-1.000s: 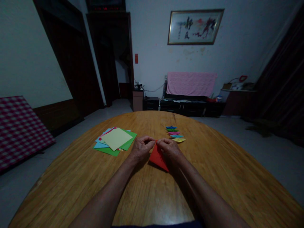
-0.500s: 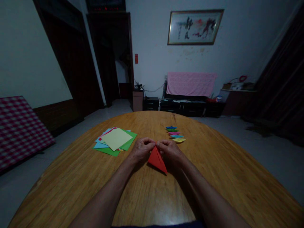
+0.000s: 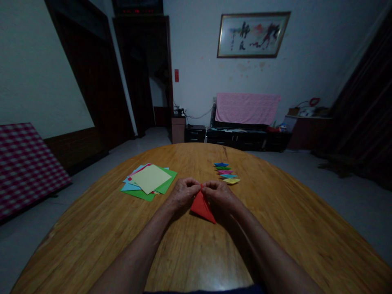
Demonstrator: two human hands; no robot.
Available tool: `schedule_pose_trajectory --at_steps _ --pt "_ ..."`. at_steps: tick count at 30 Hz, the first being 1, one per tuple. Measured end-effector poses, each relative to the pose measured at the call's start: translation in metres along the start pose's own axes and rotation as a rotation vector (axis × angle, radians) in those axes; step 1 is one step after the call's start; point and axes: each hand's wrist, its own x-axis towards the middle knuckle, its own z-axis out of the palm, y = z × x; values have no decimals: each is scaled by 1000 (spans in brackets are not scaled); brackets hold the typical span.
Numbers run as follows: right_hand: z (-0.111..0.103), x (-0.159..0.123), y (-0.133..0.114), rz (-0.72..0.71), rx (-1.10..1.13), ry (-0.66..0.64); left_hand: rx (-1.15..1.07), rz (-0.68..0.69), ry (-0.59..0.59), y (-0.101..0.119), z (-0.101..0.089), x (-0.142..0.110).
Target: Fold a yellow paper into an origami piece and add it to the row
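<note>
A folded piece of red paper (image 3: 202, 207) hangs point-up between my hands, its wide lower edge toward me, just over the table. My left hand (image 3: 184, 192) pinches its top corner from the left, thumb and fingers pressed together. From the right, my right hand (image 3: 221, 193) pinches the same top corner, its fingertips close beside those of the left. The fingers partly hide the upper folds. Beyond my right hand, several small folded paper boats in blue, green, pink, light blue and yellow (image 3: 230, 181) lie in a row.
Left of my hands lies a loose stack of coloured paper sheets (image 3: 151, 179), a pale yellow one on top. All of this rests on a round wooden table (image 3: 183, 253). Past its far edge stands a low black cabinet (image 3: 241, 139) with a pink cloth (image 3: 247, 108) above it.
Both hands keep their pinch at the top of the red paper. Its lower edge has lifted very slightly; the rest of the table looks the same.
</note>
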Motion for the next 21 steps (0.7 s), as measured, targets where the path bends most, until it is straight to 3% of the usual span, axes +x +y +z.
schedule_pose_trajectory --at_steps 11,21 --pt "1 -1 -3 -12 -68 1 -197 -56 -141 -7 -3 -1" --pt "1 4 8 -53 -194 25 51 -25 -109 2 -6 -3"
